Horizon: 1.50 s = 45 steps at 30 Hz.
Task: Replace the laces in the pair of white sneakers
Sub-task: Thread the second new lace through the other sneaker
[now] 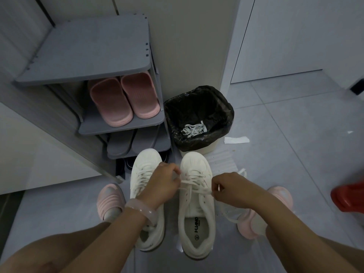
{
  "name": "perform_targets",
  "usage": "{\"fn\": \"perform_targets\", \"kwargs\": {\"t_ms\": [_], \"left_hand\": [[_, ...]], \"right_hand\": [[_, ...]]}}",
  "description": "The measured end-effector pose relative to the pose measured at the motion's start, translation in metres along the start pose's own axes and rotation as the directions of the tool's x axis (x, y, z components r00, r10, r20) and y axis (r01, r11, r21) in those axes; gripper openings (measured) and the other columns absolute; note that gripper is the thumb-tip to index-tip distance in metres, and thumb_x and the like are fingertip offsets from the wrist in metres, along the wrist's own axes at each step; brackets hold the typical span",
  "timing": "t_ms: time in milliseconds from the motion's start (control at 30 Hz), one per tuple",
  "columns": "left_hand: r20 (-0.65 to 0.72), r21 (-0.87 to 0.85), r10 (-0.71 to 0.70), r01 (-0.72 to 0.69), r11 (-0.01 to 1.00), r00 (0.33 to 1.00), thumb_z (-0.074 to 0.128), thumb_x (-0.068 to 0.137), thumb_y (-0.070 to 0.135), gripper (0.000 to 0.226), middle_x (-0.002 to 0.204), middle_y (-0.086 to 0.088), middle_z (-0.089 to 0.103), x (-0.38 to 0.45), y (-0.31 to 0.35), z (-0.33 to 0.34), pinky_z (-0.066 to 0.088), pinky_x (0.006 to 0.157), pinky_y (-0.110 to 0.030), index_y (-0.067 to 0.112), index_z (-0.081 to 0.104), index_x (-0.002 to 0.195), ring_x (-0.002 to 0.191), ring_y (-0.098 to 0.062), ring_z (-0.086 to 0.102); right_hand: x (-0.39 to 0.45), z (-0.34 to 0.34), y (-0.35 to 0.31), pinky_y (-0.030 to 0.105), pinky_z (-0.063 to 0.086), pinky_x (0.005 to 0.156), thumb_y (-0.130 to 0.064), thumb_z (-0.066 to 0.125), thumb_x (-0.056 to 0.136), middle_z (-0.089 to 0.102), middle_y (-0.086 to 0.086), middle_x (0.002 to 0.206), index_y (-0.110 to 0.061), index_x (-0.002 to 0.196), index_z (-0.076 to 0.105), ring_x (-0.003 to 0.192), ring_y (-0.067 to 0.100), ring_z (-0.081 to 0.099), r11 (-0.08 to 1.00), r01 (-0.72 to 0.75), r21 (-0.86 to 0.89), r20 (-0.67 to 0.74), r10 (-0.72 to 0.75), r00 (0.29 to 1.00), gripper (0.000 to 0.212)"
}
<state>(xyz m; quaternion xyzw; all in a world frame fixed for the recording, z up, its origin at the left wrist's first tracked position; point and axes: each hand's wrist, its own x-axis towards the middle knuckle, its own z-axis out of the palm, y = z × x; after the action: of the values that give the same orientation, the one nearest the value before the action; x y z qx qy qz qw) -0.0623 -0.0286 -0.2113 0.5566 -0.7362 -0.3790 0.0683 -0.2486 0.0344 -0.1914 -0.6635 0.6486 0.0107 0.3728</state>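
Two white sneakers stand side by side on the grey floor, toes pointing away from me. The left sneaker (143, 172) is laced, and my left forearm crosses over it. The right sneaker (197, 201) has a white lace (194, 184) threaded across its eyelets. My left hand (161, 184) pinches one end of that lace at the shoe's left side. My right hand (230, 189) pinches the other end at the shoe's right side. Old white laces (194, 130) lie in the bin.
A black-lined bin (199, 107) stands just beyond the sneakers. A grey shoe rack (110, 123) with pink slippers (124, 99) is at the left. White paper scraps (236, 140) lie on the floor. My feet in pink slippers (110, 200) flank the sneakers. A red object (348, 196) sits at the right edge.
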Motion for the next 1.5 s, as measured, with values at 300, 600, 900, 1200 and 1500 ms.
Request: {"fn": "perform_targets", "kwargs": {"t_ms": [300,600,900,1200,1500], "left_hand": [[0.24,0.333,0.094,-0.173,0.927,0.966,0.059,0.08,0.034,0.031,0.072,0.003,0.044,-0.019,0.013,0.007,0.04,0.063,-0.026,0.019,0.043,0.058,0.071,-0.013,0.05],[0.337,0.276,-0.029,-0.069,0.959,0.941,0.059,0.082,0.027,0.043,0.048,0.002,0.037,-0.014,0.011,0.006,0.03,0.05,-0.024,0.014,0.038,0.047,0.048,-0.01,0.036],[0.233,0.294,0.298,-0.359,0.886,0.926,0.054,0.089,0.028,0.019,0.109,0.0,0.057,-0.001,0.024,0.018,0.035,0.098,-0.038,0.014,0.062,0.097,0.107,-0.018,0.049],[0.587,0.506,0.268,-0.605,0.616,0.764,0.027,0.1,0.036,0.042,0.146,0.003,0.036,-0.001,0.038,0.045,-0.018,0.107,-0.054,0.018,0.053,0.128,0.144,-0.015,0.009],[0.428,0.612,0.277,-0.502,0.611,0.86,0.04,0.095,0.007,0.031,0.129,-0.003,0.046,0.005,0.043,0.05,0.022,0.103,-0.035,0.01,0.055,0.121,0.122,-0.022,0.039]], "right_hand": [[-0.001,-0.009,-0.004,0.017,0.034,0.057,-0.026,0.059,0.084,0.045,-0.014,0.071,-0.027,0.062,0.044,0.072,0.008,0.047,0.998,-0.058,0.035,-0.055,0.06,0.997,0.026],[-0.022,-0.056,0.016,0.023,0.033,0.05,-0.026,0.057,0.08,0.052,-0.002,0.064,-0.014,0.061,0.049,0.059,0.01,0.046,0.915,-0.353,0.196,-0.377,0.403,0.834,0.024],[-0.016,-0.052,0.003,0.007,0.035,0.049,-0.017,0.056,0.09,0.05,-0.009,0.061,-0.012,0.083,0.064,0.053,0.001,0.045,0.85,-0.029,0.526,-0.434,0.297,0.851,0.012],[-0.035,-0.081,0.014,0.014,0.025,0.039,-0.011,0.05,0.094,0.042,-0.003,0.049,-0.019,0.081,0.062,0.042,0.005,0.03,0.481,0.32,0.817,-0.557,0.511,0.655,0.02],[-0.042,-0.086,0.018,0.014,0.025,0.038,-0.01,0.049,0.095,0.041,-0.003,0.05,-0.016,0.084,0.062,0.039,0.003,0.031,0.433,0.406,0.804,-0.592,0.532,0.605,0.018]]}}
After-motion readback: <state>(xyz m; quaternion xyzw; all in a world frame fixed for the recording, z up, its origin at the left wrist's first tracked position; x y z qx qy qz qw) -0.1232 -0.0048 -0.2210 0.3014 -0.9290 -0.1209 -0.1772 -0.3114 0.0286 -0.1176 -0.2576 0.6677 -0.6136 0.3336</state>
